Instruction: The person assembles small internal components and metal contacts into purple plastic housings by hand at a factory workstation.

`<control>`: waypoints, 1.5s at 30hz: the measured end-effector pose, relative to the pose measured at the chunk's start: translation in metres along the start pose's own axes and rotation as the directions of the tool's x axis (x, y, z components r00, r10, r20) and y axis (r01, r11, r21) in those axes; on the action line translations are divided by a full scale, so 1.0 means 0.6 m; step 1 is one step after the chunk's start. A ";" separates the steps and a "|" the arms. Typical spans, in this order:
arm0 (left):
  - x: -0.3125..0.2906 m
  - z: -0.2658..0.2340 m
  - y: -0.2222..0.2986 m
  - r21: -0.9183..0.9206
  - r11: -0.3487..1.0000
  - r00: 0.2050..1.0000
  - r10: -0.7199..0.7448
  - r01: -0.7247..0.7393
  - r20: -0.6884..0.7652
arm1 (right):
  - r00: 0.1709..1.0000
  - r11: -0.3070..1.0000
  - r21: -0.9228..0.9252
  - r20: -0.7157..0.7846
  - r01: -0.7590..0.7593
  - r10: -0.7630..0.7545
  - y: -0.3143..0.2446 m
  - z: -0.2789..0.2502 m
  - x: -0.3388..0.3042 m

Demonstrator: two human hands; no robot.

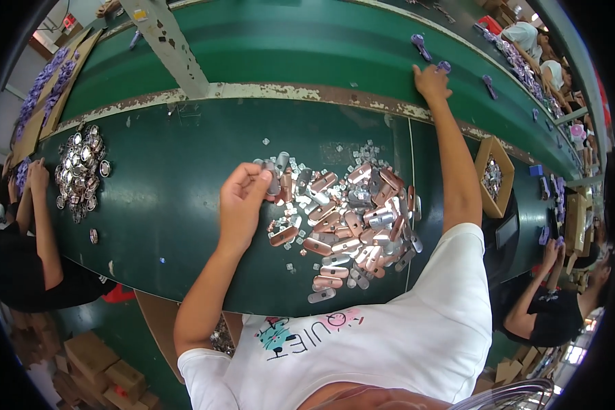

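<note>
My left hand is closed in a pinch on a grey oval plate, held just above the left side of a pile. That pile has many rounded metallic plates, copper-pink and silver, each with a small dark hole. Small clear plastic pieces lie scattered around its edges. My right arm stretches far across to the green belt. There my right hand has its fingers spread at a purple piece with a rounded head; whether the fingertips touch it is hard to see. Another purple piece lies to its left.
A raised, chipped metal rail divides the green table from the belt, and a post rises from it. Shiny round parts are heaped at left. A cardboard box stands at right. Co-workers sit on both sides.
</note>
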State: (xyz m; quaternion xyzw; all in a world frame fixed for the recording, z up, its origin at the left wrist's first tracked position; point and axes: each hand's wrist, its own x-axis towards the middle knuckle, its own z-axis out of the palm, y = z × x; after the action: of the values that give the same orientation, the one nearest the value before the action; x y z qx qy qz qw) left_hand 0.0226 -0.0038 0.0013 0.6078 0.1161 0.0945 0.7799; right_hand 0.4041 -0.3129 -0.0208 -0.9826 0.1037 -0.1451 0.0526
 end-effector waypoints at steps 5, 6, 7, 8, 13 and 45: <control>-0.019 -0.004 0.010 0.035 0.999 1.000 -0.004 0.004 -0.005 | 0.991 0.988 -0.090 -0.011 0.128 -0.130 -0.037 0.008 -0.018; -0.022 -0.002 0.008 0.012 1.000 1.000 -0.013 0.014 -0.015 | 0.978 0.968 -0.146 -0.017 0.203 -0.207 -0.059 -0.002 -0.040; -0.022 0.000 0.002 -0.019 1.000 1.000 -0.004 0.004 0.002 | 0.971 0.963 -0.127 -0.016 0.237 -0.240 -0.072 -0.011 -0.058; -0.022 0.002 -0.006 -0.054 0.999 1.000 0.004 -0.003 0.024 | 0.903 0.914 -0.129 -0.151 0.385 -0.402 -0.077 -0.017 -0.075; -0.032 0.008 -0.008 0.152 0.982 0.994 0.112 -0.111 -0.001 | 0.600 0.597 0.102 -0.259 0.796 -0.757 -0.200 -0.044 -0.179; -0.026 -0.020 0.007 -0.079 0.950 0.902 0.259 -0.303 -0.347 | 0.665 0.251 0.700 -0.412 0.669 -0.622 -0.776 0.082 -0.252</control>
State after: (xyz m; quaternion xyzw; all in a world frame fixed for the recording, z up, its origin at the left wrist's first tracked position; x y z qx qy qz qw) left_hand 0.0041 0.0037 0.0034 0.5408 0.1504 0.3146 0.7655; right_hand 0.3648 0.1767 -0.0471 -0.7913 -0.3841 -0.2083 0.4278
